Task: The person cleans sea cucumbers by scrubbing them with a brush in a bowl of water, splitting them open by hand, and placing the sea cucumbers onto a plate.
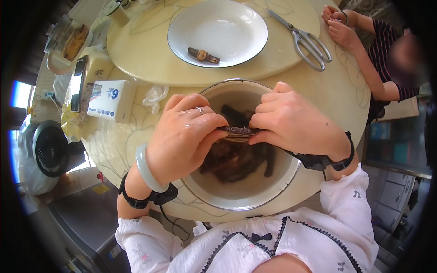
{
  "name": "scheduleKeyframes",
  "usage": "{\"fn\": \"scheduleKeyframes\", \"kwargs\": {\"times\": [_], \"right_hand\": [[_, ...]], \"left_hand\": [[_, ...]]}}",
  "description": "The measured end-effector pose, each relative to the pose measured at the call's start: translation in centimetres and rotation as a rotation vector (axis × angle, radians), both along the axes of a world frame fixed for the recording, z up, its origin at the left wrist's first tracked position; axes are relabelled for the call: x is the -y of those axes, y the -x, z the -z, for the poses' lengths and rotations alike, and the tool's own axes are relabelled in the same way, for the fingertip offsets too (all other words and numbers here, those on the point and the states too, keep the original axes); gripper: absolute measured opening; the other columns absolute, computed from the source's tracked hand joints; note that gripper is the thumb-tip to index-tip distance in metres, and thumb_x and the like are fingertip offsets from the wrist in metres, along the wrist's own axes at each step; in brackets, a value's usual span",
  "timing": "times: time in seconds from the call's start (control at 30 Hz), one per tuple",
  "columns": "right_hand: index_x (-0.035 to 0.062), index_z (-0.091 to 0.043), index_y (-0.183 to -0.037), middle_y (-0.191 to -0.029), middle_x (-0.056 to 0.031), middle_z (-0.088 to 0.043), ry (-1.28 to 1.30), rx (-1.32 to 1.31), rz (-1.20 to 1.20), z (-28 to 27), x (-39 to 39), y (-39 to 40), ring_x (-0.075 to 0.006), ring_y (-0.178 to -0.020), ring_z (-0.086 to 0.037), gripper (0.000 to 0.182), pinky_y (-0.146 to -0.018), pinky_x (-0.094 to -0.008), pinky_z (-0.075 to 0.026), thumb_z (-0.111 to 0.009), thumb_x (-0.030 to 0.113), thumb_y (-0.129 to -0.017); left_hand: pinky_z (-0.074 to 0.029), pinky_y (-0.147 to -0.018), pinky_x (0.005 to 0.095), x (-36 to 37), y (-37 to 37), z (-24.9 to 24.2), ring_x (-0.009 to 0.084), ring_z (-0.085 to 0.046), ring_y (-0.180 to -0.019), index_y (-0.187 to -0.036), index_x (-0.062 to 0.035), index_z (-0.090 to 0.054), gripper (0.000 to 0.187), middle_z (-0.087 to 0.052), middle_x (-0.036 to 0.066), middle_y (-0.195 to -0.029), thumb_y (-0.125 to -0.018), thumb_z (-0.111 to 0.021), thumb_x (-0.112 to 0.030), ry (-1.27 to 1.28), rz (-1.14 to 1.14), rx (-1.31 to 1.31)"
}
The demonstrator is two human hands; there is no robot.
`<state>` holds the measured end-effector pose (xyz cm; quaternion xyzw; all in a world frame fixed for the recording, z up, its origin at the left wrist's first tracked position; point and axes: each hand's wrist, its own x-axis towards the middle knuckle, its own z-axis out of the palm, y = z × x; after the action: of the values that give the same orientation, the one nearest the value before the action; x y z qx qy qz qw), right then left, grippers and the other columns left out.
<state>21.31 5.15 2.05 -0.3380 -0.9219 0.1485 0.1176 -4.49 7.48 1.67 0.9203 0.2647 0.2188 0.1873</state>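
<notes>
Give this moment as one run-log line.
left hand: pinches dark strip; right hand: same strip; basin: below, dark pieces inside; plate: brown bundle

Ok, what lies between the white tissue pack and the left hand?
In the head view, a piece of crumpled translucent plastic lies between the white tissue pack and left hand.

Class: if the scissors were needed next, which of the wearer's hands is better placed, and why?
Probably the right hand: the scissors lie beyond it, on its side. The left hand is farther off. Both hands hold the dark strip, though.
</notes>
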Motion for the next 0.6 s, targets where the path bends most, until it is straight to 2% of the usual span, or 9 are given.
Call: {"fn": "scheduleKeyframes", "kwargs": {"times": [0.33, 0.43, 0.5, 0.6], "right_hand": [[0.0110, -0.072, -0.082, -0.075, -0.0002, -0.064, -0.002, 0.063, 0.003, -0.9, 0.1, -0.9, -0.0198, -0.080, -0.059, 0.016, -0.080, -0.0347, -0.040, -0.079, 0.026, -0.079], [0.0122, -0.072, -0.078, -0.075, 0.0005, -0.063, 0.007, 0.086, -0.004, -0.8, 0.3, -0.8, -0.0189, -0.080, -0.059, 0.015, -0.080, -0.0349, -0.040, -0.079, 0.025, -0.079], [0.0132, -0.070, -0.080, -0.078, 0.0008, -0.062, 0.017, 0.135, -0.009, -0.8, 0.4, -0.3, -0.0188, -0.082, -0.059, 0.016, -0.079, -0.0351, -0.040, -0.079, 0.026, -0.079], [0.0122, -0.069, -0.085, -0.081, 0.0002, -0.062, -0.025, 0.120, 0.005, -0.4, 0.3, 0.0, -0.0202, -0.086, -0.059, 0.019, -0.081, -0.0353, -0.041, -0.078, 0.028, -0.080]], "left_hand": [[-0.041, -0.094, 0.0418, 0.2, 0.3, -0.3, 0.0275, -0.061, -0.097, -0.096, -0.0073, -0.071, 0.017, -0.070, 0.005, -0.087, -0.080, -0.075, -0.007, 0.011, -0.011, -0.100], [-0.041, -0.097, 0.0414, 0.7, -0.2, 0.3, 0.0238, -0.062, -0.100, -0.091, -0.0092, -0.071, 0.009, -0.070, 0.004, -0.085, -0.083, -0.072, -0.011, -0.081, -0.044, -0.162], [-0.038, -0.100, 0.0425, 1.4, -1.0, 1.4, 0.0225, -0.063, -0.102, -0.088, -0.0092, -0.069, 0.009, -0.071, 0.005, -0.085, -0.080, -0.069, -0.009, -0.207, -0.023, -0.326], [-0.037, -0.101, 0.0421, 1.7, -1.2, 1.2, 0.0219, -0.062, -0.105, -0.088, -0.0092, -0.067, 0.010, -0.071, 0.006, -0.087, -0.077, -0.067, -0.010, -0.253, -0.010, -0.378]]}}
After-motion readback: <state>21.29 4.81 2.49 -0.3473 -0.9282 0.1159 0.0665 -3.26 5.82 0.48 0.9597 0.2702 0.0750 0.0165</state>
